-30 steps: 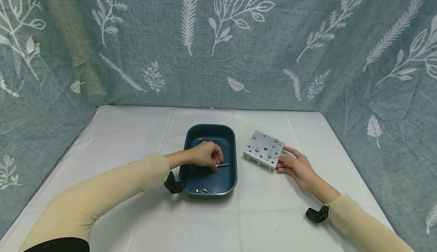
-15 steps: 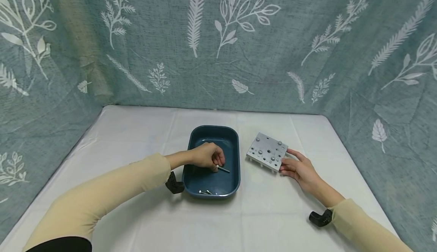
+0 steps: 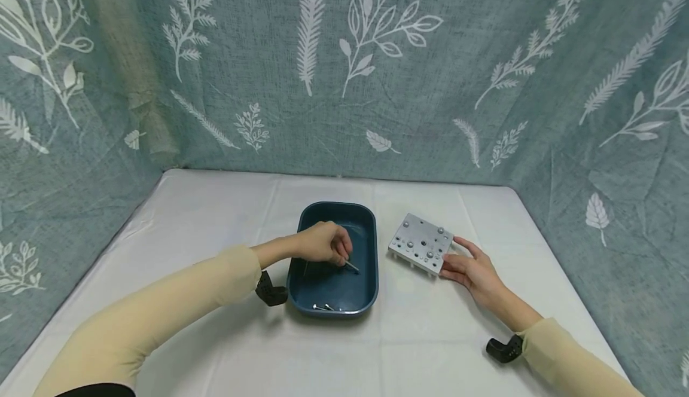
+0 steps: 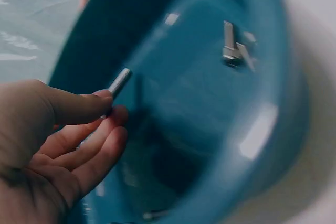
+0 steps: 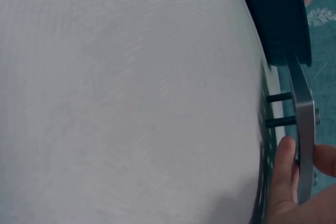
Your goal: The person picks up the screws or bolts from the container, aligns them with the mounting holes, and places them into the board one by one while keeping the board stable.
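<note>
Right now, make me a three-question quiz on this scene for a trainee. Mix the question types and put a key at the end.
1. Which of the person's two hands holds the metal plate beside the blue tray?

2. True or false: the left hand pinches a bolt.

3. Where do the loose bolts lie?
a) on the white cloth
b) inside the blue tray
c) on a sleeve

Key:
1. The right hand.
2. True.
3. b
</note>
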A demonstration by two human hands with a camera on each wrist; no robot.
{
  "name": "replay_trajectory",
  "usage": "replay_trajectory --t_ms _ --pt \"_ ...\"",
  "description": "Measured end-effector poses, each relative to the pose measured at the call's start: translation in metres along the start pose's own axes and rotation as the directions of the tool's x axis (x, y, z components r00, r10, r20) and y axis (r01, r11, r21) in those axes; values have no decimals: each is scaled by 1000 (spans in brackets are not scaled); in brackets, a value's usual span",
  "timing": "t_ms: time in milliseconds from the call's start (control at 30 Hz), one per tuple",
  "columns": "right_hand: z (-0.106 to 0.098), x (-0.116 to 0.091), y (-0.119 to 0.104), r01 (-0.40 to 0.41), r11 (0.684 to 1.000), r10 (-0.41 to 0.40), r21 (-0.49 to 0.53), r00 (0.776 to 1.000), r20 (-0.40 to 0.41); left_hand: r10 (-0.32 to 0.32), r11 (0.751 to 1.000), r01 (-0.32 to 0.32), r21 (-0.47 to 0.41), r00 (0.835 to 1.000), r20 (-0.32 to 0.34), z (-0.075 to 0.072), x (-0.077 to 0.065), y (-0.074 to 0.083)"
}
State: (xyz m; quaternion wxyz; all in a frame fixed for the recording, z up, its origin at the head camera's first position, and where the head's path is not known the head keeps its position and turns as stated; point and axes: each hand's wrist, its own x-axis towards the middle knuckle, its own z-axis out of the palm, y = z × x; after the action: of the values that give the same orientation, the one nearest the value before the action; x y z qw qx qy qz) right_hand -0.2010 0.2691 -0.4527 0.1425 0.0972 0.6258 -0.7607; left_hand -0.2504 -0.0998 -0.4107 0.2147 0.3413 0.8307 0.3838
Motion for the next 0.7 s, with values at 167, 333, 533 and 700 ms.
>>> replay_trajectory --t_ms 167,333,533,700 --pt "1 1 -1 12 1000 -12 6 1000 -18 -13 999 7 -39 989 -150 -16 1 16" --pt "3 4 -1 21 999 -22 41 1000 12 -41 990 3 -143 964 -263 -24 11 32" --pt "0 5 2 31 997 -33 73 999 20 -55 936 -34 -350 969 -243 -6 41 39" --pt "-3 1 6 36 996 -39 79 999 29 -11 919 -81 -385 973 -230 18 69 41"
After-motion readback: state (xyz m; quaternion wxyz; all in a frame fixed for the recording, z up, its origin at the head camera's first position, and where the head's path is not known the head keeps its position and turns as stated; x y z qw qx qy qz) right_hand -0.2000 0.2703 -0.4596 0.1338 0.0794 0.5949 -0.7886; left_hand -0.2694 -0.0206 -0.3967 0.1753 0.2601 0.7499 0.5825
